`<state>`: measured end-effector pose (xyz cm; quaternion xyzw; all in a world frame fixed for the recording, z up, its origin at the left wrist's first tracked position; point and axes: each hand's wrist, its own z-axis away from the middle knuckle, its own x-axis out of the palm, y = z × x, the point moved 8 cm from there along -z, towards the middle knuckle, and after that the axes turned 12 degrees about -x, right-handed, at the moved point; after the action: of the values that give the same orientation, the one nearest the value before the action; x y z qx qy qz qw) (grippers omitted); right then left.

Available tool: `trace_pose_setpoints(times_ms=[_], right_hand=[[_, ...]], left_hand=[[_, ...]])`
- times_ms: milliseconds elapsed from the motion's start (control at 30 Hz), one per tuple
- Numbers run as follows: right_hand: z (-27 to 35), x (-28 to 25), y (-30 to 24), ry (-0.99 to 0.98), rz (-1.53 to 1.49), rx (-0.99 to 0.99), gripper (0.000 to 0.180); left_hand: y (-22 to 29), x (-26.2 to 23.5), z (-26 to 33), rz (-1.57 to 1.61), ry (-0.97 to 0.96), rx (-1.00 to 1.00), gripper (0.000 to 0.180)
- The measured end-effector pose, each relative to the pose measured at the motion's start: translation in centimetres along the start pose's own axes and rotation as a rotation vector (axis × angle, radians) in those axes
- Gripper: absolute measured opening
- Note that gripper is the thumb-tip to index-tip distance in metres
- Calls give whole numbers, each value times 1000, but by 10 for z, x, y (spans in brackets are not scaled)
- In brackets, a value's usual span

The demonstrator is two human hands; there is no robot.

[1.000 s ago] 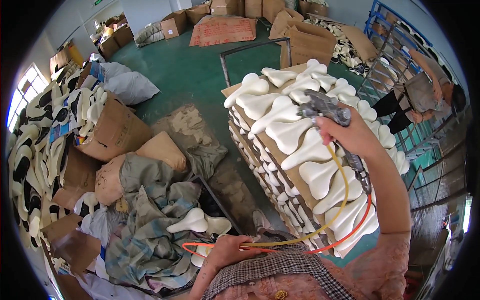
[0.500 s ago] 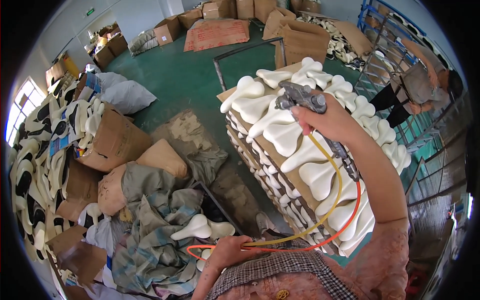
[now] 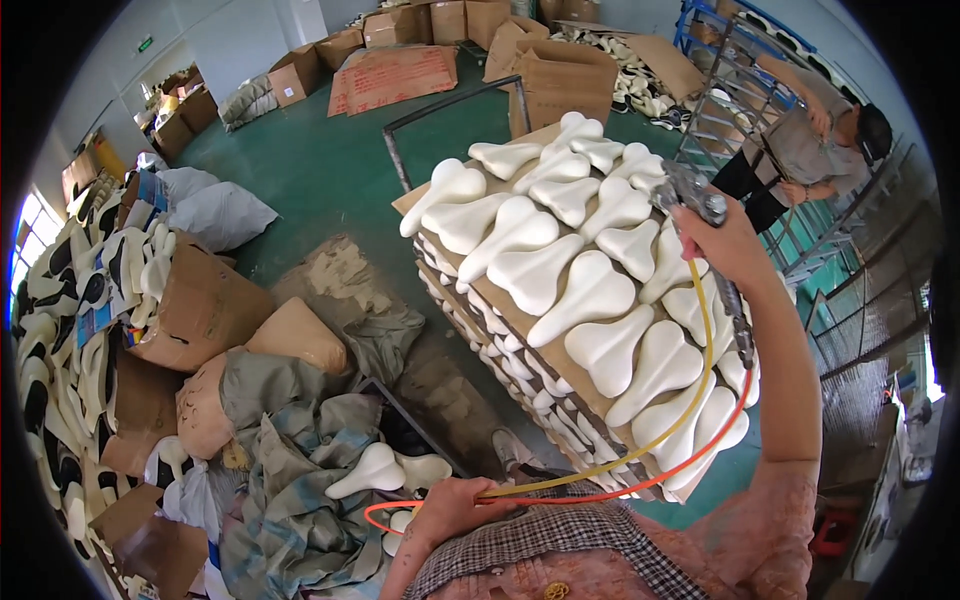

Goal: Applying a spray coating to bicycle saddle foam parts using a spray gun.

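My right hand (image 3: 722,235) is closed round a grey-stained spray gun (image 3: 690,190), held over the far right part of a stack of white bicycle saddles (image 3: 590,295). The saddles lie close together on a brown board (image 3: 470,290), with more layers beneath. From the gun a yellow hose (image 3: 707,345) and an orange hose (image 3: 722,432) curve down toward my waist. There my left hand (image 3: 455,512) is wrapped round both hoses, in front of a checked apron (image 3: 540,535). Two loose saddles (image 3: 375,470) lie just beyond that hand.
At the left, boxes (image 3: 200,305) and piled saddles (image 3: 60,350) crowd together beside crumpled grey-green sacks (image 3: 300,470). A metal push bar (image 3: 450,100) rises behind the stack. Another person (image 3: 815,140) stands at the far right near a metal rack (image 3: 730,110). Cartons (image 3: 570,85) line the back.
My right hand has moved the spray gun rightward across the stack, uncovering saddles in the middle. The view has shifted slightly right. My left hand still holds the hoses at my waist.
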<state>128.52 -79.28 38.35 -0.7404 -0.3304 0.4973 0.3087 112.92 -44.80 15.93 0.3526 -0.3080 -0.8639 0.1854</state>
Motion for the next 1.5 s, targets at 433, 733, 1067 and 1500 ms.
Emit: trace_pose_setpoints(times_ms=[433, 733, 1067, 1500], right_hand=[[32, -36, 18, 31, -16, -10, 23], [60, -27, 20, -22, -53, 11, 29], [127, 10, -30, -114, -206, 4, 20], [154, 30, -66, -324, -185, 0, 23]], left_hand=[[22, 37, -24, -203, -106, 275, 26], [11, 50, -1, -292, -34, 287, 18], [-17, 75, 60, -283, 19, 249, 17], [-11, 92, 90, -278, 43, 216, 17]])
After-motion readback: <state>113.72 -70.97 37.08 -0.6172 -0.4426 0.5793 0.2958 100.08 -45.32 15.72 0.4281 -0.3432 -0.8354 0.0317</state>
